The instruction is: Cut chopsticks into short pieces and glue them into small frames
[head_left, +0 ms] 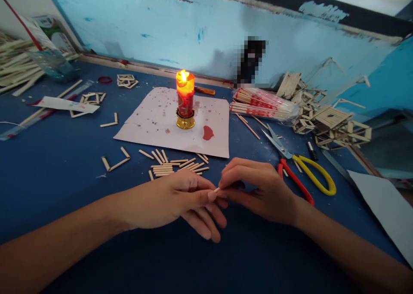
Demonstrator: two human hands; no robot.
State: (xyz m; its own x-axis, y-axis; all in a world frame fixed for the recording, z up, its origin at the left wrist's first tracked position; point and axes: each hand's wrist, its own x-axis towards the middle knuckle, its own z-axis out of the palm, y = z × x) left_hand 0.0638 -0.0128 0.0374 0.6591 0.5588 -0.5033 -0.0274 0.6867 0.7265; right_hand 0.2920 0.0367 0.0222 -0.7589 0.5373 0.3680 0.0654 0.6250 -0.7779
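My left hand (176, 199) and my right hand (258, 190) meet over the blue table (64, 173), both pinching one short wooden stick (216, 190) between fingertips. Just beyond the left hand lies a pile of several short cut sticks (174, 164). A lit red candle (185, 95) in a gold holder stands on a wax-spotted white paper (155, 122) behind the pile. Scissors (297, 165) with one yellow and one red handle lie just right of my right hand.
A plastic packet of long sticks (261, 104) and glued stick frames (332, 122) lie at the back right. Stick frames (126, 81), an L-shaped piece (115, 161) and loose long sticks (16, 66) sit at the left. A grey sheet (383, 208) lies at the right edge.
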